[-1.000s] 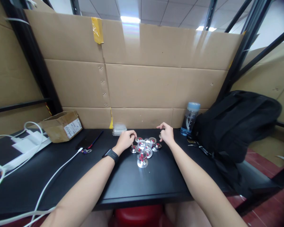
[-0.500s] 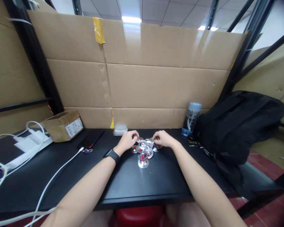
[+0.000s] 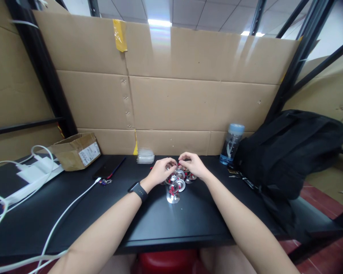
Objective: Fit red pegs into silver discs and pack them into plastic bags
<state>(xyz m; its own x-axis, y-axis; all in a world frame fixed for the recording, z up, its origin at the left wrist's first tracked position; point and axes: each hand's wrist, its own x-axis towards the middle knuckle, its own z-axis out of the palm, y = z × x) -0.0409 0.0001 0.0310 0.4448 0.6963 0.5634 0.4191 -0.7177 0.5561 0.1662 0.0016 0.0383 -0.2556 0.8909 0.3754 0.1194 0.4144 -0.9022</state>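
Observation:
A small heap of shiny silver discs with red centres [image 3: 175, 185] lies on the black table [image 3: 160, 220]. My left hand [image 3: 160, 171] and my right hand [image 3: 193, 164] meet just above the far side of the heap. Both have their fingers curled and pinched together around a small piece with a bit of red showing between the fingertips. What each hand grips is too small to name. A black watch sits on my left wrist [image 3: 137, 189].
A clear plastic bag packet [image 3: 145, 156] lies behind the hands. A blue-capped water bottle [image 3: 231, 144] and a black backpack [image 3: 288, 152] stand at the right. At the left are a cardboard box [image 3: 76, 150], white cables [image 3: 60, 220], a pen [image 3: 116, 168]. Cardboard wall [image 3: 188, 99] behind.
Both hands have moved toward each other over the heap and lifted slightly. A second ago they were apart at its sides; now their fingertips meet.

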